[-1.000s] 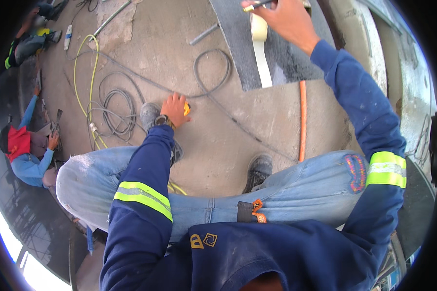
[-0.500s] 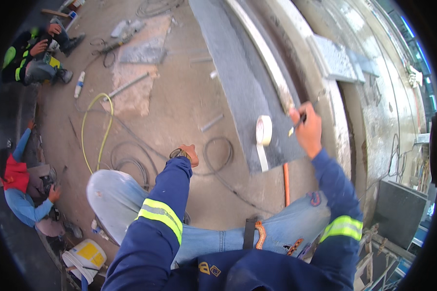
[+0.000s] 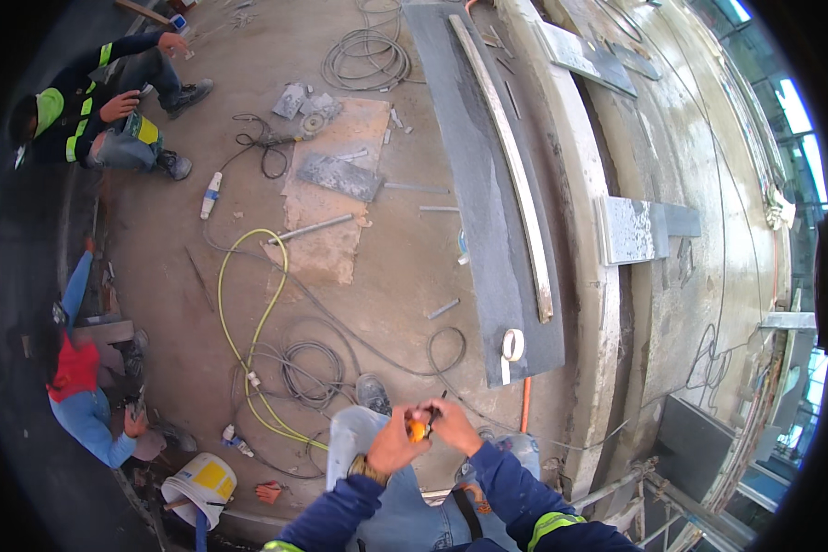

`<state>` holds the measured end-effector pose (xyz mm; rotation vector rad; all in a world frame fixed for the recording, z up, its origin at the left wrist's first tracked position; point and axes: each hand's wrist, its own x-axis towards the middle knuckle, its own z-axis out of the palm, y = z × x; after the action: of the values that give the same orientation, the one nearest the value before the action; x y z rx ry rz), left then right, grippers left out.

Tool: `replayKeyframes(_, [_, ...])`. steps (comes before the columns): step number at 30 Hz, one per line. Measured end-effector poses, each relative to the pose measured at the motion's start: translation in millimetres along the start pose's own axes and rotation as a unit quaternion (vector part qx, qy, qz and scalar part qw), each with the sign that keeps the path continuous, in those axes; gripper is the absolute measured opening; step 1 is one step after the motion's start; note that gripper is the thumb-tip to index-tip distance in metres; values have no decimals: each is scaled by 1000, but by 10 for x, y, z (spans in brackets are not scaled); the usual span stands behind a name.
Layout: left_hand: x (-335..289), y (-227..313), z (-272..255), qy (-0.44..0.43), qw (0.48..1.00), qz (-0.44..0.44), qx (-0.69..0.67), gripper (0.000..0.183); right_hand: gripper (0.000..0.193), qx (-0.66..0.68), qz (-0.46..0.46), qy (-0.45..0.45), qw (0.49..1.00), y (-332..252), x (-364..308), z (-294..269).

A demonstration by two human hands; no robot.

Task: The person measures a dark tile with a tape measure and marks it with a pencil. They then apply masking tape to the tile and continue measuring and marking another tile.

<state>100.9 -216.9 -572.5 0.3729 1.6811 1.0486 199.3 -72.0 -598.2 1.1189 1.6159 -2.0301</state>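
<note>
My left hand (image 3: 394, 445) is closed round a small orange-and-black object (image 3: 419, 430), held above my knees. Against it, the fingers of my right hand (image 3: 455, 428) are closed too and hide much of its dark part, so its kind does not show. A short thin dark tip sticks up by the right fingers. Ahead and right lies a long dark grey stone slab (image 3: 547, 345). On its near end stands a roll of cream tape (image 3: 513, 344) with a loose strip hanging toward the edge. A long, narrow whitish bar (image 3: 504, 156) rests along the slab.
Grey cables (image 3: 315, 375) and a yellow hose (image 3: 269, 317) coil over the floor. An angle grinder (image 3: 308, 127) lies near a cut stone piece (image 3: 340, 175). Two people sit at left, near a white bucket (image 3: 202, 488). A concrete ledge (image 3: 584, 304) runs along the right.
My right hand has drawn back from beside the slab's near end and met my left hand over my knees. An orange-and-black object now shows between them. The view has shifted and tilted.
</note>
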Motion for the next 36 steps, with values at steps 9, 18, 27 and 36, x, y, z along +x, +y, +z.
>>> replayKeyframes(9, [-346,1351,-984,-1,987,-26,-160,73,28,-48,2,-175,983,-2035,-95,-34])
replayKeyframes(18, [711,3054,-1932,-18,993,-118,-21,52,29,27,-32,-359,933,-3285,1147,-725])
replayKeyframes(27, [1950,4996,-3283,5,982,-45,184,43,13,93,-145,196,965,-4882,1797,-3002])
replayKeyframes(36, [3439,5728,-4181,-71,978,-157,119,39,6,76,-136,423,893,-6424,2971,-3743])
